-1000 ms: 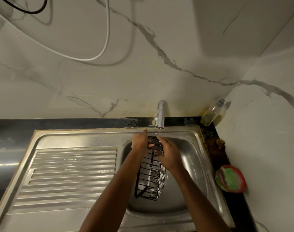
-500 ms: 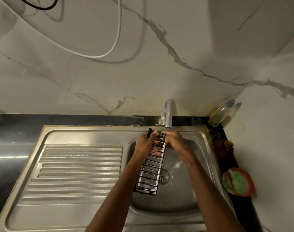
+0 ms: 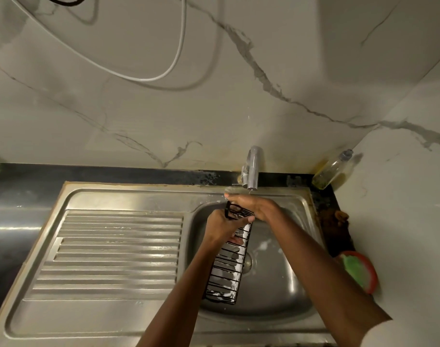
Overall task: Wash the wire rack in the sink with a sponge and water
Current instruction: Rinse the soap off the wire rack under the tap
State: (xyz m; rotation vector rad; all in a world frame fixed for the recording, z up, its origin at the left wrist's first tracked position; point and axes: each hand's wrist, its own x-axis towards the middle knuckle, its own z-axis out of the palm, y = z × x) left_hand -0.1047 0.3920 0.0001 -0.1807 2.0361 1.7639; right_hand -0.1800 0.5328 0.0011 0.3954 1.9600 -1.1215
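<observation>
Now right hand (image 3: 257,206) higher under tap (image 3: 252,169); both still grip wire rack (image 3: 229,264) (left hand (image 3: 221,226) mid-frame).

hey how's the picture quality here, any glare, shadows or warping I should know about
Head view: dim, yellowish light; bright glare streaks on the ridges of the drainboard; the white cable casts a soft shadow on the marble wall; wide-angle lens bows the sink edges and counter line; right hand under the tap looks slightly smeared; wire rack stays fairly sharp.
</observation>
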